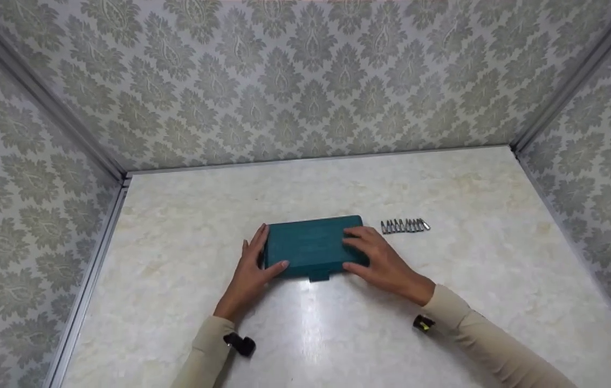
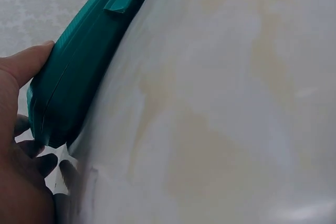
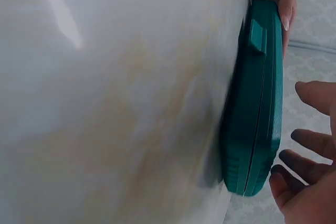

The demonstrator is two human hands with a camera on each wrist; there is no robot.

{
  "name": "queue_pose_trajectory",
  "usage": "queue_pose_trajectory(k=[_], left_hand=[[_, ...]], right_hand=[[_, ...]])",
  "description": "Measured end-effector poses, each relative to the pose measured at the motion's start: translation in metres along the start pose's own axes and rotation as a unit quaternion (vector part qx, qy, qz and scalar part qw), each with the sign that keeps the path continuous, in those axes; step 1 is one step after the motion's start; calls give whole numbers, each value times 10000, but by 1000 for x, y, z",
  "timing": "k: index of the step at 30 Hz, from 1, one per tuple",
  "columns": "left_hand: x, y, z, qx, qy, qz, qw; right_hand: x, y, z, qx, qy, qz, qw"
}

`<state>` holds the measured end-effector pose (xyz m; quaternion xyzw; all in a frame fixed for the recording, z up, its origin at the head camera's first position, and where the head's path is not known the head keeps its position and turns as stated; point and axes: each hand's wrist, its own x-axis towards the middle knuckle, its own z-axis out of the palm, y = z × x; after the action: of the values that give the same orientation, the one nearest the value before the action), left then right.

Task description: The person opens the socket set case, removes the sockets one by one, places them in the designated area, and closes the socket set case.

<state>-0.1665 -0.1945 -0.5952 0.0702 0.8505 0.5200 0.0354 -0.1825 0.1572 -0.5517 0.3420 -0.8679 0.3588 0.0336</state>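
A closed dark green plastic case (image 1: 310, 242) lies flat on the table, its latch tab (image 1: 319, 276) facing the near side. My left hand (image 1: 251, 277) holds the case's left end, thumb on the near top edge and fingers along the end wall. In the left wrist view that thumb (image 2: 31, 61) touches the lid's edge, and the other fingertips are at the case's corner. Over the right end, my right hand (image 1: 386, 264) has its fingers spread and bent loosely. The right wrist view shows a gap between most of those fingers (image 3: 312, 142) and the case.
To the right of the case, a row of several small metal bits or sockets (image 1: 405, 226) lies on the pale marbled table (image 1: 472, 199). Patterned panels (image 1: 310, 81) stand behind the table and along both sides. A small dark device (image 1: 240, 344) is strapped at the left wrist.
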Motion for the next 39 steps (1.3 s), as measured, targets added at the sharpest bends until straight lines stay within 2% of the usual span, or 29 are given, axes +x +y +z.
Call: queue_pose_trajectory(k=[6,11,21,26,39], left_hand=[[0,-2,3,-58,26,-99,9999],[2,-1,6,-87,-15,-160,9998],[-1,-1,4,-120,32,-210,9997],[-2,-3,2,-104,101,-237,9996],[-2,-4,2,-35,130,-228,9996]], right_hand=[[17,-7,14,-74,-581,-762,9954],[26,-6,24,-225,-741,-1154,9903],[32,2,35,-153,-612,-1160,9912],[33,-1,39,-516,-445,-1352,9885],[37,-9,48,-1148,-261,-1024,9878]])
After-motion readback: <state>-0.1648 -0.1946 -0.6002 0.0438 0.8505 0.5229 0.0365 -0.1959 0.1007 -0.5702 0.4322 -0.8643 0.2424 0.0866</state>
